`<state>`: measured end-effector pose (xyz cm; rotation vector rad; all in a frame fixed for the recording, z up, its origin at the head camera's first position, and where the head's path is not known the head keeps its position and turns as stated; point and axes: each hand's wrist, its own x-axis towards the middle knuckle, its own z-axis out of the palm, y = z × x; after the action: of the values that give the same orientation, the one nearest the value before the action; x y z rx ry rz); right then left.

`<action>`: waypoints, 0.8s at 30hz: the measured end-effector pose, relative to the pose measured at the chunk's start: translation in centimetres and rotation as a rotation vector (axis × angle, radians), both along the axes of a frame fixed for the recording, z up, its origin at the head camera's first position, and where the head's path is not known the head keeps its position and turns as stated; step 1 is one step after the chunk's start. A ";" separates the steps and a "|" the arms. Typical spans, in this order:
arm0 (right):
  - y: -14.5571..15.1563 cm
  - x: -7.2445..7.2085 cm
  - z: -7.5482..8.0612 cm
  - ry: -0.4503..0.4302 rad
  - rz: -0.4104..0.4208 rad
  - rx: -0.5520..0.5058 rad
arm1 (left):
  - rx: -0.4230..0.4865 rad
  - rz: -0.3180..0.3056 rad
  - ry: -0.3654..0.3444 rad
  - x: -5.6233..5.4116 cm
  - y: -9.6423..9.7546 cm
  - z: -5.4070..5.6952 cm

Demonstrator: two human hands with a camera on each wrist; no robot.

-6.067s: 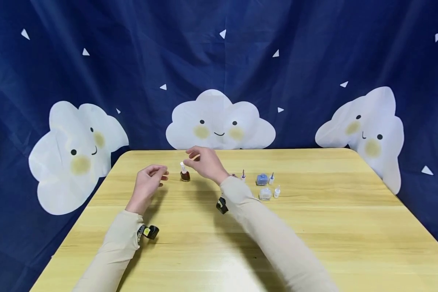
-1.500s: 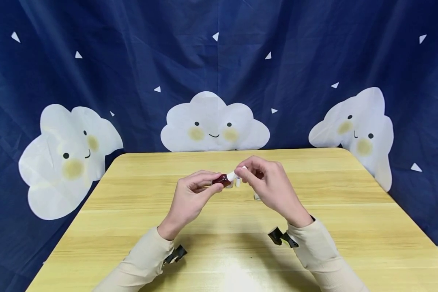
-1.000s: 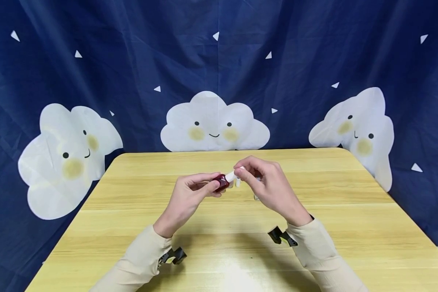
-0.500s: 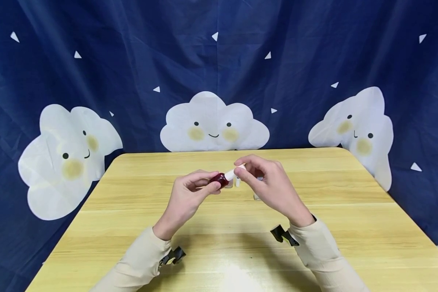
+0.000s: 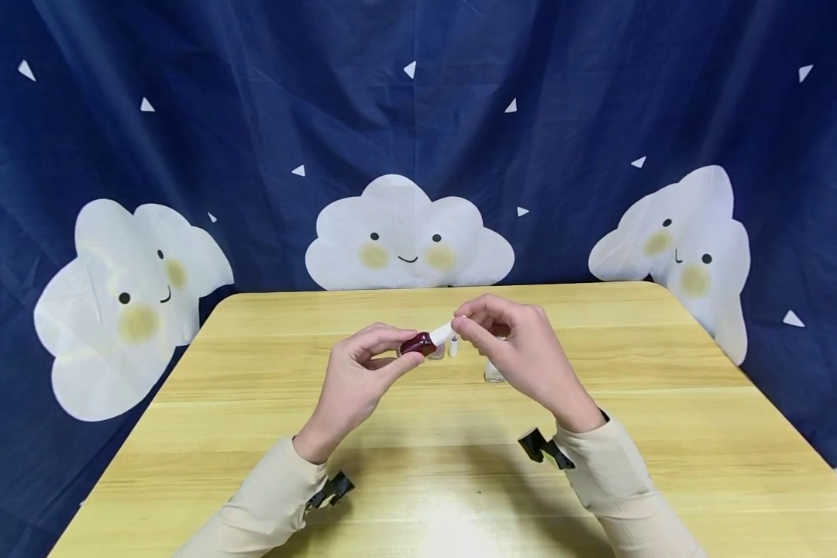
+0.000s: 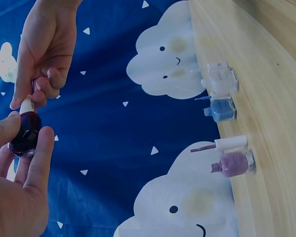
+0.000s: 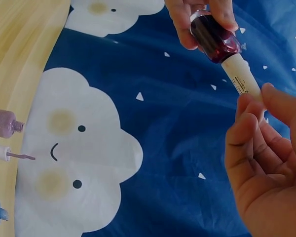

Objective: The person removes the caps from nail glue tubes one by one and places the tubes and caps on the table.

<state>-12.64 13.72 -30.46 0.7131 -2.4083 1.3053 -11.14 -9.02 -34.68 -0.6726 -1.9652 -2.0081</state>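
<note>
My left hand (image 5: 356, 380) holds a dark red nail polish bottle (image 5: 417, 344) between thumb and fingers, tilted above the table. From its neck a white cap (image 7: 240, 73) points up and to the right, with small print on its side. The thumb and fingers of my right hand (image 5: 523, 349) pinch the cap's far end. Cap and bottle meet in the right wrist view, and no brush shows between them. In the left wrist view the bottle (image 6: 27, 134) looks nearly black, its lower part partly covered by fingers.
On the wooden table (image 5: 286, 426) stand an uncapped mauve polish bottle (image 6: 235, 164) and its white brush cap (image 6: 232, 143), brush upward. Beyond are a blue bottle (image 6: 222, 109) and a clear one (image 6: 223, 81). A blue cloud-print curtain (image 5: 572, 139) hangs behind the table.
The dark red bottle, earlier standing on the table at left, is now lifted in my left hand, my right hand on its cap. Over the last half second, my right hand shifts slightly rightward.
</note>
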 end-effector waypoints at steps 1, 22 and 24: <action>0.0 0.0 0.0 0.001 0.001 0.001 | -0.001 0.001 0.001 0.0 0.0 0.0; 0.0 0.4 0.3 0.035 0.031 0.007 | -0.017 0.004 -0.025 0.2 -0.1 0.1; 0.0 0.5 0.3 0.028 0.035 0.005 | -0.017 -0.011 -0.025 0.2 -0.2 0.1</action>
<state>-12.19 13.75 -30.11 0.7725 -2.3880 1.2945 -10.89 -9.19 -34.59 -0.6668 -1.9995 -2.0172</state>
